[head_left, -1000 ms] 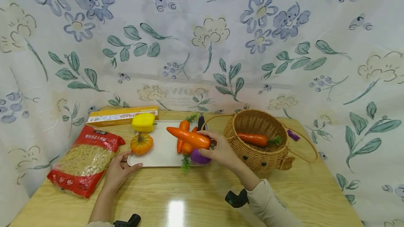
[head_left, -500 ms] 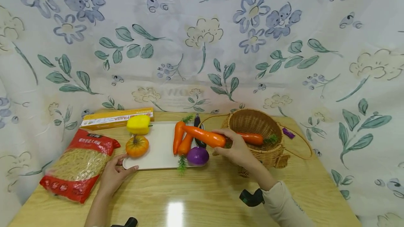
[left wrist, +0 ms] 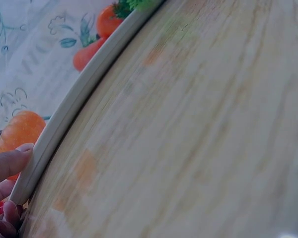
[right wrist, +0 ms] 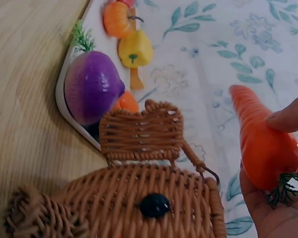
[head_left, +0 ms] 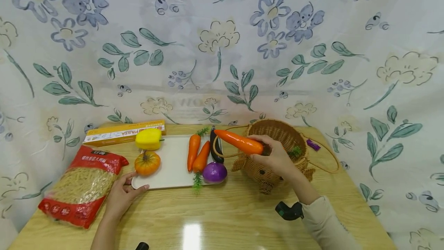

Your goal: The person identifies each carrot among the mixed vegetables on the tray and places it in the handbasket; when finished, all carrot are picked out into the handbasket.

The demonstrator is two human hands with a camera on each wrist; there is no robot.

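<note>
My right hand (head_left: 277, 155) holds a carrot (head_left: 239, 142) by its thick end over the near-left side of the wicker basket (head_left: 254, 167), its tip pointing left. In the right wrist view, the thumb presses on this carrot (right wrist: 263, 139), with its green top by the palm. My left hand (head_left: 123, 196) pinches the left end of the white tray (head_left: 170, 176), thumb on the rim and fingers below. On the tray lie two carrots (head_left: 193, 151), an eggplant (head_left: 216, 149) and a purple onion (head_left: 215, 173). A pumpkin (head_left: 147, 163) and a yellow bell pepper (head_left: 148, 139) are at its left end.
A red pasta bag (head_left: 84, 186) lies left of the tray, and a pasta box (head_left: 121, 133) stands behind. Green leaves (head_left: 295, 151) show inside the basket. Its handle loop (head_left: 222, 153) reaches over the tray's right end. A purple wrapper (head_left: 313, 144) lies to the right.
My right hand has lifted the carrot off the pile on the tray and carried it right to the basket. The left hand keeps its hold on the tray.
</note>
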